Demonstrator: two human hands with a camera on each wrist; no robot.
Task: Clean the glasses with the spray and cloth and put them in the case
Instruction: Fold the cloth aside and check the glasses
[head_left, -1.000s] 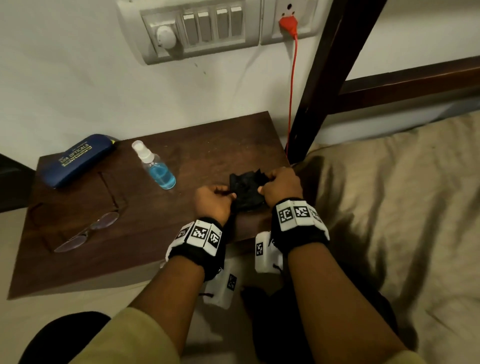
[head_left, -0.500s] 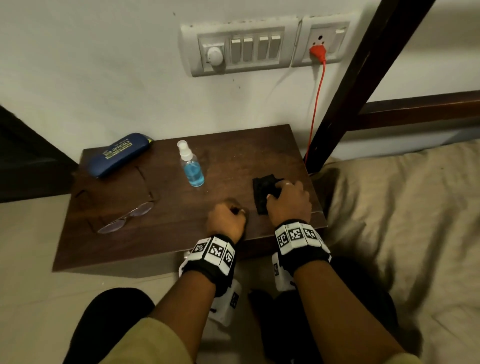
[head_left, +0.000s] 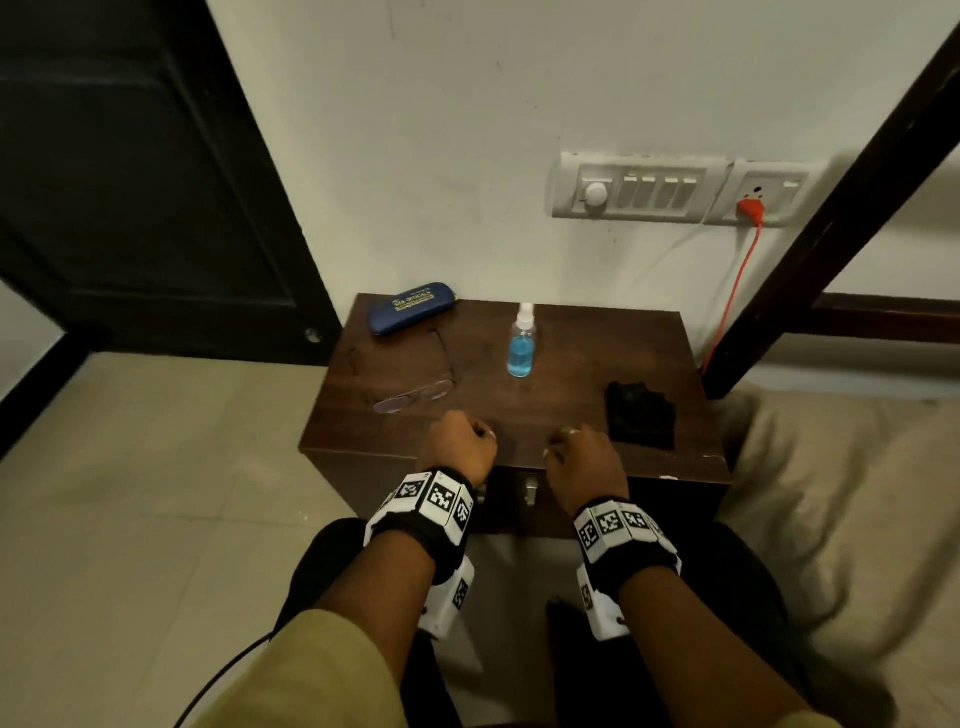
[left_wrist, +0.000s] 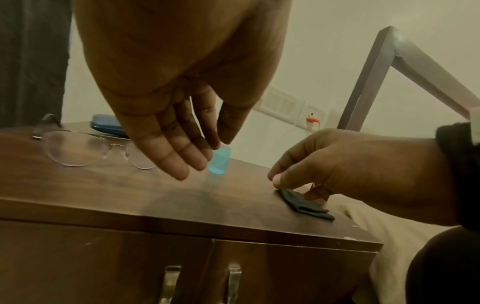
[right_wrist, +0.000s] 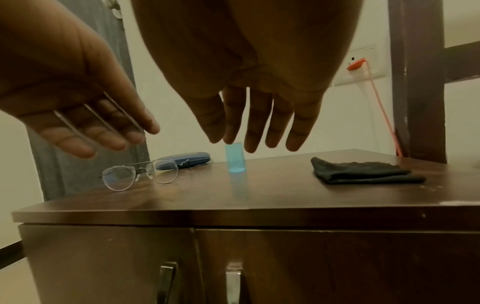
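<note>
Thin-rimmed glasses (head_left: 415, 395) lie unfolded on the left of the dark wooden nightstand (head_left: 571, 374). Behind them, against the wall, rests the closed blue case (head_left: 413, 306). A small spray bottle (head_left: 521, 348) of blue liquid stands upright in the middle. The folded black cloth (head_left: 639, 415) lies flat near the right edge. My left hand (head_left: 460, 441) hovers at the front edge, near the glasses (left_wrist: 75, 148), fingers relaxed and holding nothing. My right hand (head_left: 576, 452) hangs just left of the cloth (right_wrist: 363, 170), fingers loose and free of it.
Two cabinet doors with metal handles (right_wrist: 166, 281) sit under the top. A bed with a beige sheet (head_left: 857, 493) lies at the right, behind a dark bed post (head_left: 831, 234). A red cable (head_left: 732, 291) drops from the wall socket. A dark door (head_left: 130, 182) stands at the left.
Both hands have let go of the black cloth and drawn back to the front edge. The cloth now lies folded by itself. The head view has pulled back and up.
</note>
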